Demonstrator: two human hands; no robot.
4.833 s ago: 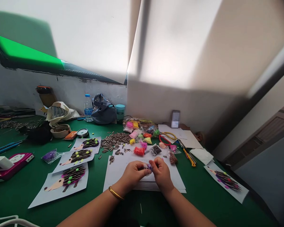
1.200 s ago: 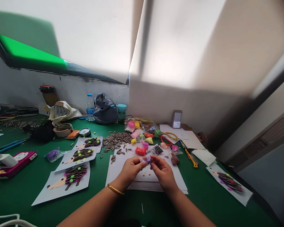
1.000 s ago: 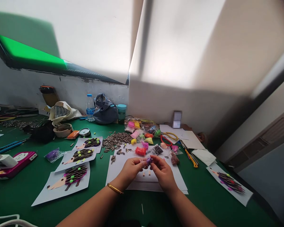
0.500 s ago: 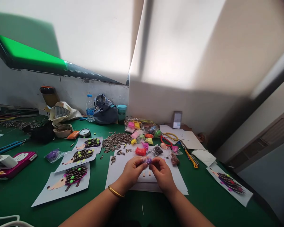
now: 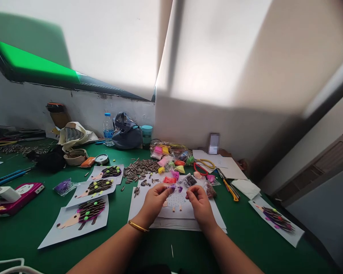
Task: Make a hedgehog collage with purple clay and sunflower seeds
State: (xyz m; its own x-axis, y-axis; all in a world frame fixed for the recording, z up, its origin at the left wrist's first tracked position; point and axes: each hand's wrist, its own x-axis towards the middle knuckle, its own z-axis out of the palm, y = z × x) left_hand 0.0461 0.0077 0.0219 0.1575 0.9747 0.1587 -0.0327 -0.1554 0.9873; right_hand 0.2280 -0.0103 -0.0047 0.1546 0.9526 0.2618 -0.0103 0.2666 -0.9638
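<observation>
My left hand (image 5: 153,201) pinches a small clear plastic bag of purple clay (image 5: 176,188) between thumb and fingers. Just to its right, my right hand (image 5: 200,207) is closed with thumb against fingertips, apart from the bag; whatever it grips is too small to make out. Below both hands lies a white sheet with a hedgehog drawing (image 5: 175,201), its body pale and patterned, its feet peach. More white sheets (image 5: 177,224) are stacked under it. Close behind the hands are a red clay packet (image 5: 169,180) and a dark clay packet (image 5: 189,180).
Striped sunflower seeds (image 5: 141,169) are heaped behind the sheets. Finished hedgehog pictures lie left (image 5: 88,215) and right (image 5: 276,220). Scissors (image 5: 205,164), a yellow utility knife (image 5: 233,193), a tissue (image 5: 246,188) and a toothpick (image 5: 172,251) rest on the green table (image 5: 125,247).
My hands have moved apart, the right one coming away from the purple clay bag. The bag stays in my left hand, and more of the hedgehog drawing shows between them.
</observation>
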